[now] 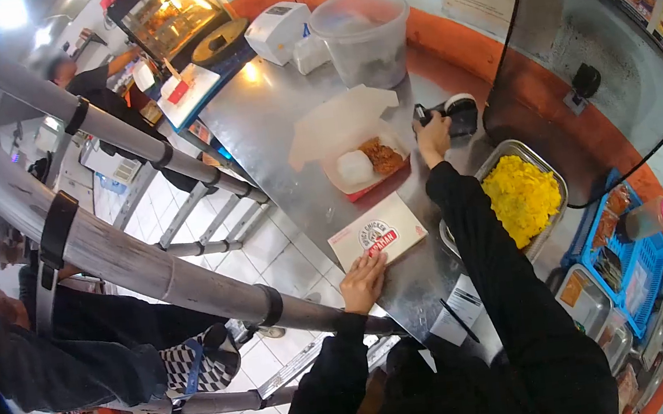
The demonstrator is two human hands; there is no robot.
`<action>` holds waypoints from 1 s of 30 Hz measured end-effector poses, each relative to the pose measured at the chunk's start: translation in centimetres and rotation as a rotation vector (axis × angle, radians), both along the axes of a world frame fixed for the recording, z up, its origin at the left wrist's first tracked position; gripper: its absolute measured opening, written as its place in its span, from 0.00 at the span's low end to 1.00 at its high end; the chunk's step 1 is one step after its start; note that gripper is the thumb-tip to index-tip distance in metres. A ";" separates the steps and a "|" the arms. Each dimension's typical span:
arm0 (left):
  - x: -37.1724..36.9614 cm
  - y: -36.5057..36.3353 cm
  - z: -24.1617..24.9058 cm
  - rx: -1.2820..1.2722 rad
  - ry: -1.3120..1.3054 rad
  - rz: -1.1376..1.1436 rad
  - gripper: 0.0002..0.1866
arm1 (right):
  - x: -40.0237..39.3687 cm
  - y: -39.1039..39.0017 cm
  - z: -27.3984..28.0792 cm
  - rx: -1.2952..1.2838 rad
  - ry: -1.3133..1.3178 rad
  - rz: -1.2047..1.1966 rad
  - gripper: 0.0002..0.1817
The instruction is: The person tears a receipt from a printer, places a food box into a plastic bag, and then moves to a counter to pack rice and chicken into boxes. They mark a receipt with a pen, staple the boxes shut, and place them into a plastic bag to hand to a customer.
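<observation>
Head view: from where I stand, the worker's left hand [364,282] rests on the near edge of the closed Quick Chicken carton [376,228], fingers extended over its printed top; whether the thumb grips underneath, I cannot tell. Right hand [434,138]: fingers curled around a black device [463,115] with a white rounded top, possibly a tape dispenser; its exact type is unclear. Governing relation: the carton lies nearer the worker and to the left of the right fingers; its long axis runs crosswise, slanting away toward the right; the left hand is the nearer, already touching. Surroundings: an open meal box [364,188] holding rice [355,168] and fried chicken [382,156] stands beyond the carton, left of the right forearm; all rest on the steel table [282,143].
</observation>
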State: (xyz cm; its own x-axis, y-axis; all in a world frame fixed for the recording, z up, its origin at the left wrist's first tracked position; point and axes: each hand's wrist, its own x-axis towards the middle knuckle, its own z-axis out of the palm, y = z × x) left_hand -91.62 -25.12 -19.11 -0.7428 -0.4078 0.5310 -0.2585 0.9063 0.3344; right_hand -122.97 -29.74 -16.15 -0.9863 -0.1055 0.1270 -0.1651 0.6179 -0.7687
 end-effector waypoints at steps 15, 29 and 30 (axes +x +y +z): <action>-1.5 0.0 0.0 0.032 -0.009 0.004 0.18 | -3.7 5.0 -0.4 -0.461 -0.686 0.235 0.08; -2.5 0.5 -0.1 0.092 0.016 0.062 0.14 | -0.6 8.8 -3.1 0.669 0.302 0.485 0.14; -2.6 0.5 -0.1 0.099 0.054 0.076 0.12 | 0.4 8.4 -1.7 0.673 0.293 0.501 0.14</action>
